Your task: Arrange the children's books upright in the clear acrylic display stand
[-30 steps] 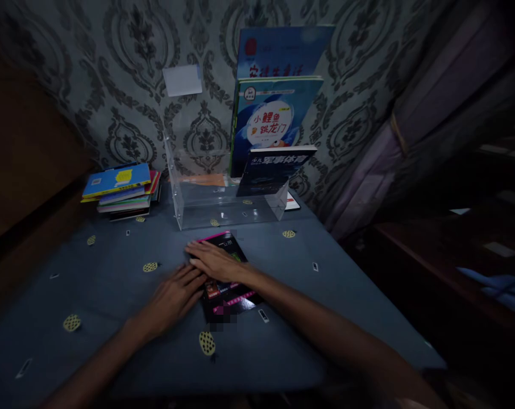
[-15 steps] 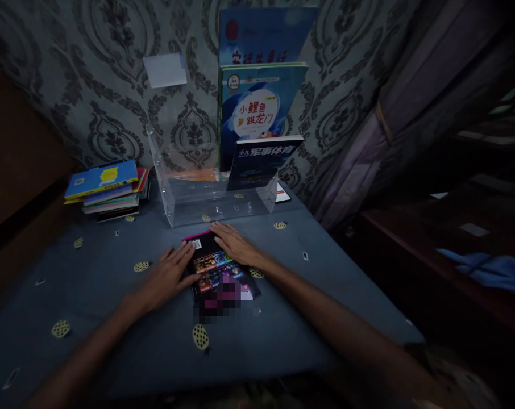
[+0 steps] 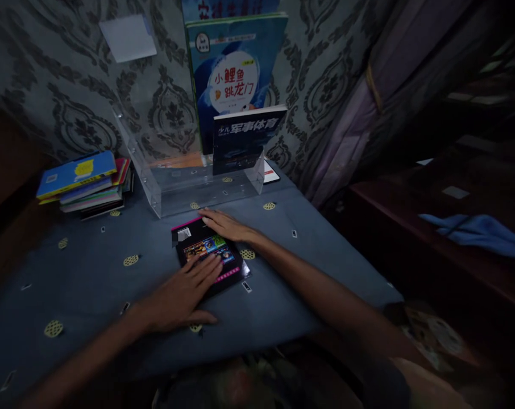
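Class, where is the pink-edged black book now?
In the head view, the black book lies left of centre, in front of the clear rack, the left hand over its near part, the right hand at its far corner.

Head camera: worn on the head, looking forward and down
Table point(image 3: 91, 284): seen from above its near side
Left hand point(image 3: 187, 292) and right hand point(image 3: 227, 225): viewed from behind, fairly near
Patterned wall point(image 3: 82, 68): faced across the table
Rearmost book point(image 3: 229, 8): cut by frame top
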The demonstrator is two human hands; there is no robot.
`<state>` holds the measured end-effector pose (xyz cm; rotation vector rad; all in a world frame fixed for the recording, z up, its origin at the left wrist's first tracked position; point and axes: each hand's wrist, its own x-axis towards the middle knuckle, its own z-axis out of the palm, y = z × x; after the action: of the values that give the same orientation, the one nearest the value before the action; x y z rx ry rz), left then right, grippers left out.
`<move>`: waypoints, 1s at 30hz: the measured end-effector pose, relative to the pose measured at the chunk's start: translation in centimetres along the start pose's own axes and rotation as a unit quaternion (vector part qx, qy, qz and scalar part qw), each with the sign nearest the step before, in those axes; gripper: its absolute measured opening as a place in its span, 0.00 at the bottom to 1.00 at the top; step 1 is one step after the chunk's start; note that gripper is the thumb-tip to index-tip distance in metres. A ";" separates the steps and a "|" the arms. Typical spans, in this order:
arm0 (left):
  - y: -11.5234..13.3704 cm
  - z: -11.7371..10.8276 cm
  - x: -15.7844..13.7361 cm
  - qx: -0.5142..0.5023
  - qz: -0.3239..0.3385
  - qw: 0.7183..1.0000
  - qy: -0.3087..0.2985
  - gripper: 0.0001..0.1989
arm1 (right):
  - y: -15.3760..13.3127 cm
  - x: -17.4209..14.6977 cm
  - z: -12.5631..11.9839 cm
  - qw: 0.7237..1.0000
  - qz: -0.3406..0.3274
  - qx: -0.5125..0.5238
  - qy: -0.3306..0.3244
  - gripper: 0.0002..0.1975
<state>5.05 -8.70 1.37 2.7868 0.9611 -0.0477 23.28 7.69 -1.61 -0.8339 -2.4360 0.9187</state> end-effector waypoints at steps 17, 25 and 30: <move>0.9 -0.5 6.0 -0.027 0.044 0.999 -0.007 0.43 | 0.2 2.6 -4.3 0.992 0.007 0.111 -0.052 0.28; 1.6 0.1 0.5 0.000 0.006 1.000 0.015 0.43 | -1.2 -0.7 0.1 0.994 -0.015 -0.109 0.015 0.27; 0.2 1.5 -2.1 0.036 -0.085 0.994 0.058 0.44 | -3.4 -6.3 1.9 0.985 -0.022 -0.170 0.015 0.29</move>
<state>3.54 -10.42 0.12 2.7908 1.2475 0.0585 25.56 0.62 -1.54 -0.8927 -2.6126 0.4739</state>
